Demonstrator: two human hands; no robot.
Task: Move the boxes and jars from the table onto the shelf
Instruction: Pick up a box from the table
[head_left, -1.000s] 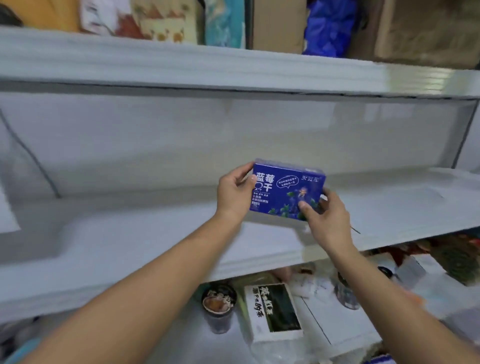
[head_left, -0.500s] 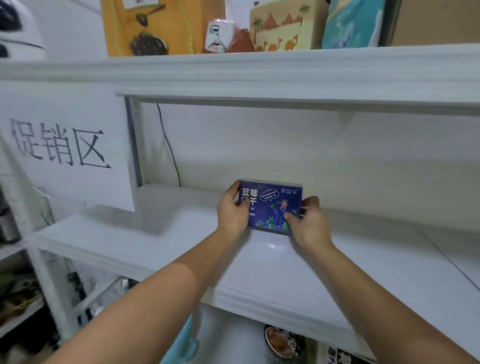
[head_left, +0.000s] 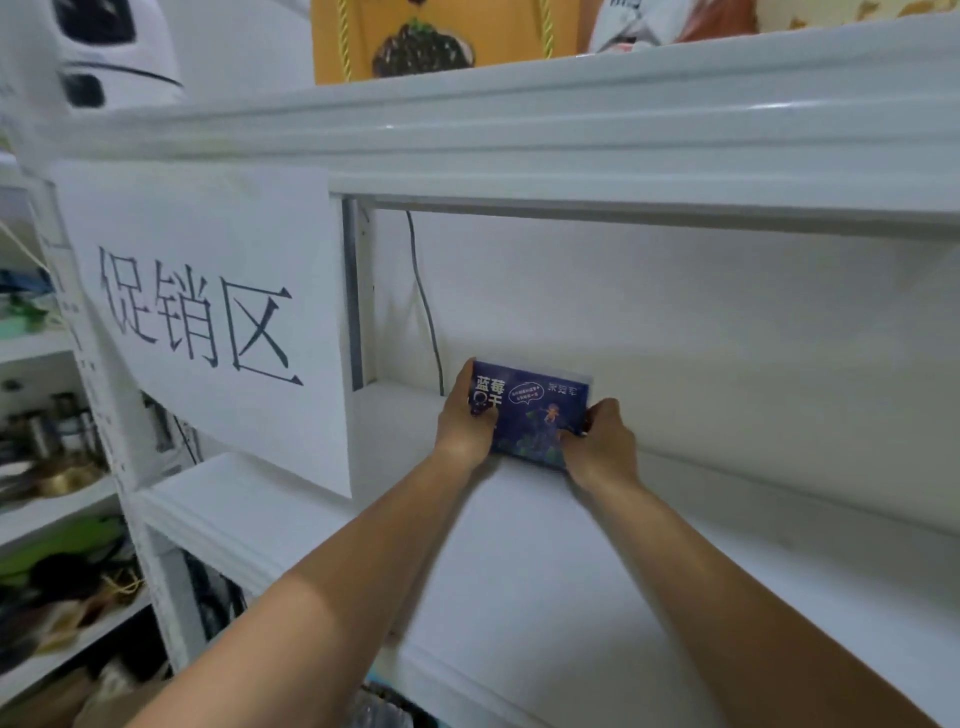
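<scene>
- Far back on the white shelf (head_left: 524, 561), the left hand (head_left: 464, 432) grips one end of the blue box (head_left: 535, 415).
- Between the hands it sits upright, printed face toward the camera, long axis running left-right.
- The right hand (head_left: 602, 449) clamps its other end.

The one head view looks from the person's head, above the surface of the white shelf (head_left: 571, 571) and below the upper shelf board (head_left: 571, 114), facing forward and slightly down into the bay toward its back wall. The camera is at arm's reach: both forearms run up from the lower frame edge to the left hand (head_left: 464, 426) and right hand (head_left: 602, 447), which hold the blue box (head_left: 535, 415) near frame centre. The wide-angle lens bows the shelf edges and includes the paper sign (head_left: 208, 312) and a neighbouring rack (head_left: 52, 493) at left.
</scene>
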